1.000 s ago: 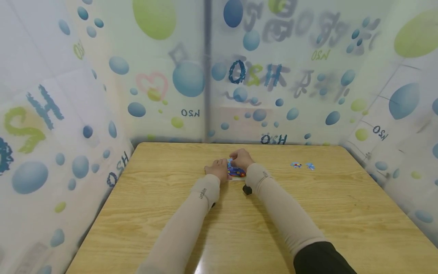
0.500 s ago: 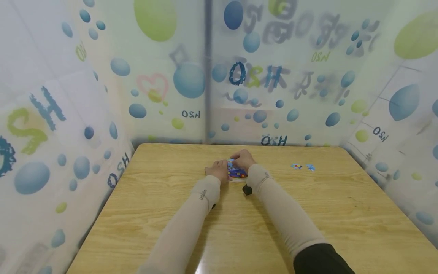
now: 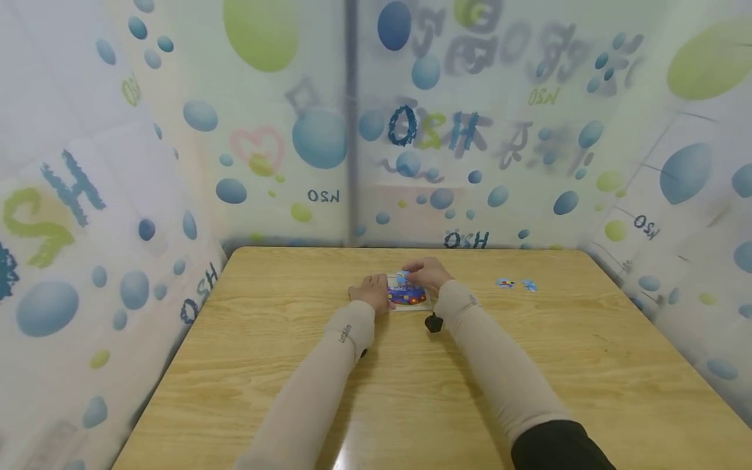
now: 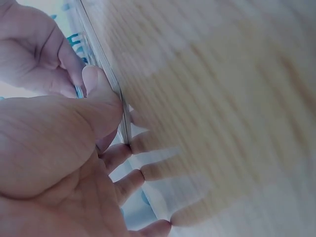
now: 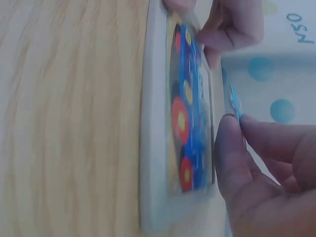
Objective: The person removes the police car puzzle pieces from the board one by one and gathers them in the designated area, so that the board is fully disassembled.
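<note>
The white-rimmed flat puzzle tray (image 5: 154, 148), with a blue, red and yellow printed picture (image 3: 405, 296) inside its border, lay flat on the pale wood-grained worktop (image 3: 235, 326), close to the far edge and roughly midway between the far left and far right corners. The left hand (image 3: 371, 292) gripped the tray's left end, the thumb along the near edge and some fingertips resting on the worktop; this was judged to be a bracing hold, keeping the light tray from sliding. The right hand (image 3: 429, 274) pinched a small, thin light-blue jigsaw piece (image 5: 236, 101) between thumb and forefinger. The piece was raised beside the tray's far side and tilted, clear of the surface; a fingertip hold presumably gave fine control over its angle and left much of its outline free. Two loose light-blue jigsaw pieces, one marked with red and yellow (image 3: 505, 283) and one plainer (image 3: 529, 285), lay near each other to the right of the tray, toward the far right corner. Their position appeared to keep them off the tray yet within the right hand's reach. Their exact outlines were too small to verify.
</note>
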Demonstrator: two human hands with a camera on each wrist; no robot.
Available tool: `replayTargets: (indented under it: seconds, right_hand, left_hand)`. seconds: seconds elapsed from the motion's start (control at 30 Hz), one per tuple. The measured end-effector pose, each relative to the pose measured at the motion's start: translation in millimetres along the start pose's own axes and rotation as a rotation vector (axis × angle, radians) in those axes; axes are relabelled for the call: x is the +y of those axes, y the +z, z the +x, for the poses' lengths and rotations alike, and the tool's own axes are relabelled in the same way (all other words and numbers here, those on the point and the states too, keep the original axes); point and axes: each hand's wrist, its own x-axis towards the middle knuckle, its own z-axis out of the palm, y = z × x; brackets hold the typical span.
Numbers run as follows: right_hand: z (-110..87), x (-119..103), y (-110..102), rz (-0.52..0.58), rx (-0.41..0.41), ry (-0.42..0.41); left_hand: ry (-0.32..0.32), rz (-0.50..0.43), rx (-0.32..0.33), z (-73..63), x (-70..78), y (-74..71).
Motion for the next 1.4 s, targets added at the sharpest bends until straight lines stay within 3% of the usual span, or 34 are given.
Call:
replayTargets:
  seconds: [0.27, 0.57, 0.8, 1.2, 1.4]
  right_hand:
    - [-5.2, 7.8, -18.5, -0.083, 0.028, 0.030]
    - [-6.4, 7.8, -29.1, -0.079, 0.051, 0.032]
    - [-8.5, 7.2, -39.0, 0.019, 0.011, 0.034]
    - [-11.9, 15.2, -57.9, 0.040, 0.003, 0.020]
    - [-15.3, 17.5, -66.5, 0.003, 0.042, 0.041]
  left_hand:
    - [-0.009, -0.013, -0.011, 2.0, 0.6, 0.9]
    - [-0.001, 0.003, -0.011, 3.6, -0.6, 1.9]
    - [-0.004, -0.018, -0.005, 1.0, 0.7, 0.5]
    - [0.007, -0.020, -0.009, 2.4, -0.8, 1.4]
    - [0.007, -0.014, -0.002, 7.2, -1.9, 5.3]
